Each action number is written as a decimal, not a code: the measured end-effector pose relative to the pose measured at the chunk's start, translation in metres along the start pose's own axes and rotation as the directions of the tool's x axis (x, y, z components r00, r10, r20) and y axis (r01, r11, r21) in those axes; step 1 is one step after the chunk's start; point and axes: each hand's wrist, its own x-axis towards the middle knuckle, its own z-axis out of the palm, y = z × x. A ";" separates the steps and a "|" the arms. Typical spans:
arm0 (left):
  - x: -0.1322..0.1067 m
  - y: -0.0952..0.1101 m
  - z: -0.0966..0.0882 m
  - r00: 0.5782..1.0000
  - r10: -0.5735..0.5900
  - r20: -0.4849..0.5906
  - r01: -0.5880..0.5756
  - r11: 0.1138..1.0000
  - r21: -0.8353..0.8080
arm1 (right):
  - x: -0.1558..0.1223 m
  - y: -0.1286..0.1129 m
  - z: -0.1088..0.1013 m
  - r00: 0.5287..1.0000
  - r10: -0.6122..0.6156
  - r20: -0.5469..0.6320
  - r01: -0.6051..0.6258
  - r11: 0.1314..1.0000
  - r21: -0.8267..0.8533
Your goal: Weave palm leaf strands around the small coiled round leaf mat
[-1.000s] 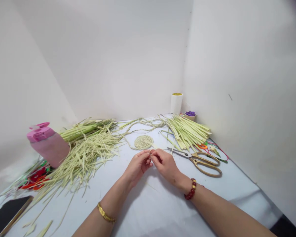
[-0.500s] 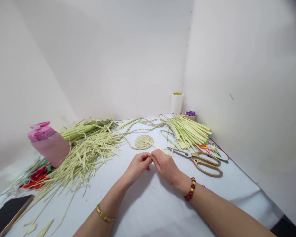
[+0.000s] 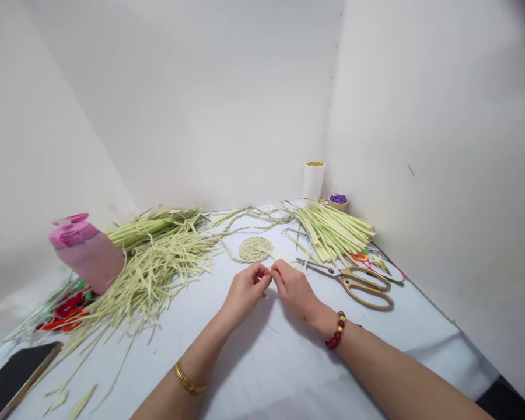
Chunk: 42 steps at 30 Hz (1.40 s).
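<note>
Two bare forearms reach in from the bottom of the view and meet at the centre of a white-covered table (image 3: 262,364); the left hand (image 3: 245,293) and right hand (image 3: 294,291) are both closed into a pinch, fingertips nearly touching, on a pale leaf strip (image 3: 289,263) that runs out past the right hand toward 2 o'clock; the fine detail of the grip is too small to make out. A gold bracelet (image 3: 189,379) circles the left wrist; a red beaded bracelet (image 3: 336,331) circles the right. Taking the hands as the clock's centre, a small coiled braided mat (image 3: 256,249) lies flat at 12 o'clock, just beyond the fingers and not touching them; a long braided cord (image 3: 254,214) trails from it toward the back. Gold-handled scissors (image 3: 359,286) lie at 3 o'clock, blades pointing toward the hands; a bundle of trimmed green-white leaf strips (image 3: 332,230) sits at 1 o'clock. At 10 o'clock, a heap of shredded leaf (image 3: 149,280) spreads beside a pink bottle (image 3: 87,254), which lies on its side; a white cylinder (image 3: 313,182) and a small cup of purple pieces (image 3: 338,202) stand in the far corner; a black phone (image 3: 15,379) lies at 8 o'clock.
</note>
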 end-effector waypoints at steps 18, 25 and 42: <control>-0.003 -0.004 0.001 0.899 0.417 -0.137 -0.383 0.897 0.220 | 0.006 -0.006 -0.007 0.795 0.219 0.566 -0.601 0.149 0.785; -0.004 -0.004 0.001 0.925 0.318 -0.206 -0.311 0.948 0.069 | 0.007 -0.004 -0.005 0.755 0.208 0.622 -0.641 0.028 0.767; -0.002 -0.009 0.002 0.863 0.494 -0.106 -0.429 0.827 0.363 | 0.007 -0.004 -0.003 0.739 0.221 0.637 -0.632 -0.100 0.768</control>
